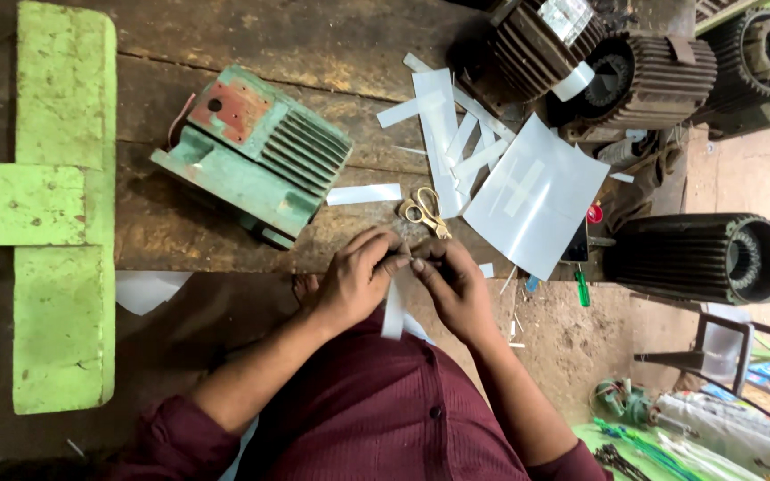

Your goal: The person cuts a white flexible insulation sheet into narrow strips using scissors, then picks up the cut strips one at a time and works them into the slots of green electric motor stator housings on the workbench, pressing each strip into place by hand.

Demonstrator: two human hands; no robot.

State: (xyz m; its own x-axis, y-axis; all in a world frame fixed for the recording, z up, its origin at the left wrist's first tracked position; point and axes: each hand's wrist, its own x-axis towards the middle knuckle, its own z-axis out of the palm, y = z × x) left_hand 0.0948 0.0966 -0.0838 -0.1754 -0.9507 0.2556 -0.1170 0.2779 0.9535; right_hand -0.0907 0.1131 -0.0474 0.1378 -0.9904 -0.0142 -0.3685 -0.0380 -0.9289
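My left hand (356,278) and my right hand (453,283) meet at the near edge of the wooden workbench (225,36). Together they pinch the top of a narrow white paper strip (394,310), which hangs down toward my maroon shirt. Just beyond my fingers lie brass-handled scissors (426,211). A large white sheet (536,198) sits to the right of the scissors, and several cut white strips (453,134) are piled behind them. One loose strip (364,193) lies left of the scissors.
A green finned motor housing (256,153) rests on the bench at the left. Dark ribbed motor bodies (695,256) (643,76) crowd the right side. A light-green painted frame (60,205) stands at far left. Tools and wires (661,428) lie on the floor at lower right.
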